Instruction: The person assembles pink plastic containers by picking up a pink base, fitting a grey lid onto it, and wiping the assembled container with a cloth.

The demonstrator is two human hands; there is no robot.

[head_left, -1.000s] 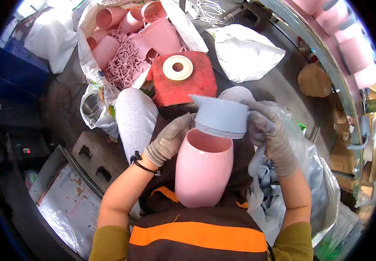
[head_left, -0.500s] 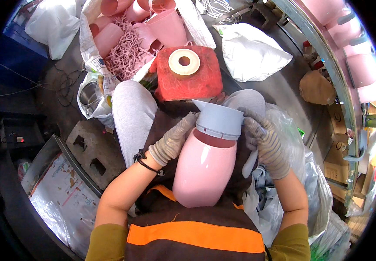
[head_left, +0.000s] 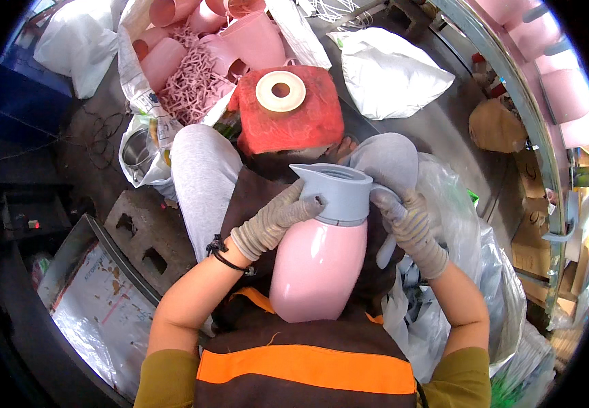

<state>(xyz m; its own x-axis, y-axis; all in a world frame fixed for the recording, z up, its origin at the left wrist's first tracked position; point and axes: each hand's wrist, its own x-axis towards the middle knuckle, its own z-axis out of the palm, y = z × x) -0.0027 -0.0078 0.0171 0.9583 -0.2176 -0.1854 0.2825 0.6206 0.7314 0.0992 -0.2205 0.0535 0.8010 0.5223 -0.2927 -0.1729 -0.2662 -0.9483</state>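
A glossy pink jug body leans across my lap, on the dark apron. On its mouth sits a grey spout collar, its pointed lip toward my left and its grey handle hanging down on the right. My left hand, in a striped work glove, grips the collar from the left, thumb across its front. My right hand, gloved too, holds the collar's right side where the handle joins; some of its fingers are hidden behind.
Ahead stands a red padded block with a cream ring on top. Beyond it, a white sack holds pink jug bodies and trimmings. Clear plastic bags with grey parts lie at my right, below a rack edge. A concrete block is at left.
The grey collar has come down onto the pink body, closing the gap at its mouth. My left thumb has moved across the collar's front.
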